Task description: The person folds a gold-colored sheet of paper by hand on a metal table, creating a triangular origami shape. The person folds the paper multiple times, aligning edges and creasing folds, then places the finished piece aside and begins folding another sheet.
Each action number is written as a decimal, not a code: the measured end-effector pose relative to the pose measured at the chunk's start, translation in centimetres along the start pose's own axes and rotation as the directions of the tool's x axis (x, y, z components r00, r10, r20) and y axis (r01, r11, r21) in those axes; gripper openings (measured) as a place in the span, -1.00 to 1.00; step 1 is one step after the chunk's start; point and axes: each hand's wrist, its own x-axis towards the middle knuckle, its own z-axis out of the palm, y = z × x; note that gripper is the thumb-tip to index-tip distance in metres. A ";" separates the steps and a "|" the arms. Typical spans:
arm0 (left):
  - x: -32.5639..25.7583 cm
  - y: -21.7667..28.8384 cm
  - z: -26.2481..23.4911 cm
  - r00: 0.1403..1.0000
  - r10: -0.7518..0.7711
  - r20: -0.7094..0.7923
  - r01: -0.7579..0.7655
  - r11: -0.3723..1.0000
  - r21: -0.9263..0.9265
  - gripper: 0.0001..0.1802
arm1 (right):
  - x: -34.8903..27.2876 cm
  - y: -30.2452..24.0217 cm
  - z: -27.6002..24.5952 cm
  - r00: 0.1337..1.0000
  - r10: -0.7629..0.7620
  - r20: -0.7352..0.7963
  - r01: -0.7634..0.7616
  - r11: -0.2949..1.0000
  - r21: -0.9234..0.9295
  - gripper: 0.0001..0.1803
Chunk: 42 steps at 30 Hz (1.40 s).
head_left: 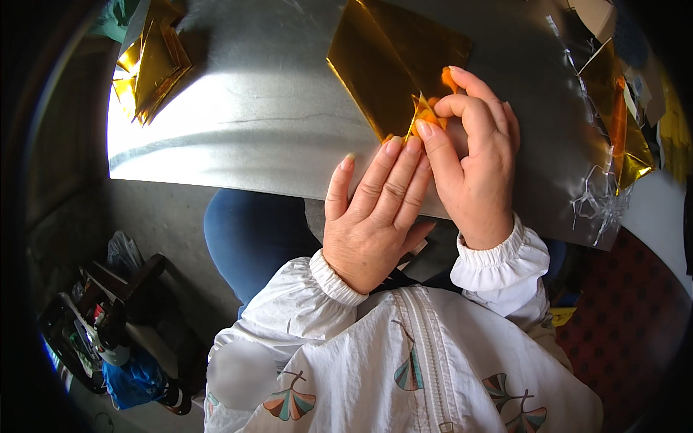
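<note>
While both hands meet at the near corner of a gold foil sheet (390, 61), a fold is being pinched.

Sheet lies flat on the grey metal tabletop (245, 123), its near corner at the table's front edge. Right hand (480, 159): thumb and forefinger clamped on the small folded foil corner (424, 114), wrist bent inward, white elastic cuff (505, 260) showing. Left hand (375, 216): fingers straight and together, tips pressing the sheet down just beside that corner, gripping nothing. Foil looks thin, light, slick, likely to crease or tear; best taken at an edge or corner. More gold foil pieces (151, 65) lie at the tabletop's far left; foil scraps (613, 123) at its right.
</note>
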 end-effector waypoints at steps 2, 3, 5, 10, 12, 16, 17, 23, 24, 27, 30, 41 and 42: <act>0.1 0.1 -0.1 1.000 -0.005 0.004 0.005 1.000 -0.007 -0.05 | 0.1 0.1 -0.2 1.000 0.009 0.018 -0.010 1.000 0.022 -0.85; 0.1 0.1 -0.1 1.000 -0.006 0.004 0.006 1.000 -0.009 -0.04 | 0.3 0.2 -0.2 1.000 0.011 0.022 -0.012 0.999 0.035 -0.85; 0.1 0.1 -0.2 1.000 -0.003 0.018 0.003 1.000 -0.012 -0.04 | 0.6 0.2 -0.2 1.000 0.014 0.008 -0.014 0.999 0.030 -0.85; 0.2 0.0 -0.3 1.000 -0.001 0.028 0.001 1.000 -0.011 -0.04 | 1.6 0.3 0.0 0.996 0.086 0.012 -0.087 0.992 0.090 -0.81; 0.2 0.0 -0.3 0.999 0.001 0.032 -0.001 1.000 -0.004 -0.04 | 2.1 0.4 0.2 0.998 0.057 -0.004 -0.057 0.996 0.066 -0.79; 0.2 0.0 -0.4 0.999 0.018 0.028 -0.018 1.000 0.009 -0.07 | 2.7 0.8 0.5 0.999 0.042 -0.009 -0.041 0.994 0.098 -0.77; 0.2 0.0 -0.4 0.999 0.021 0.025 -0.021 1.000 0.010 -0.05 | 2.9 0.9 0.5 0.999 0.051 -0.009 -0.049 0.985 0.164 -0.77; 0.2 0.0 -0.4 1.000 0.010 0.024 -0.009 1.000 -0.013 -0.04 | 0.6 1.1 -3.0 0.975 -0.219 -0.050 0.218 0.976 -0.018 -0.81; 0.3 0.0 -0.3 1.000 0.009 0.019 -0.009 1.000 -0.018 -0.04 | -0.1 1.0 -3.3 0.974 -0.224 0.015 0.225 0.973 -0.054 -0.77; 0.2 -0.1 -0.3 0.999 0.021 0.025 -0.020 1.000 -0.006 -0.04 | -1.6 1.0 -3.5 0.958 -0.243 0.153 0.265 0.954 -0.141 -0.63; 0.2 -0.2 -0.4 0.999 0.027 0.030 -0.027 1.000 -0.001 -0.04 | -1.7 1.5 -3.0 0.967 -0.229 0.112 0.240 0.966 -0.099 -0.61; 0.4 -1.6 -1.8 0.986 0.124 0.109 -0.113 0.988 -0.102 -0.07 | -2.9 1.4 -3.6 0.939 -0.242 0.247 0.276 0.954 -0.115 -0.49; 0.3 -1.6 -1.8 0.984 0.133 0.119 -0.121 0.987 -0.105 -0.07 | -3.0 1.4 -3.8 0.933 -0.234 0.273 0.274 0.954 -0.119 -0.48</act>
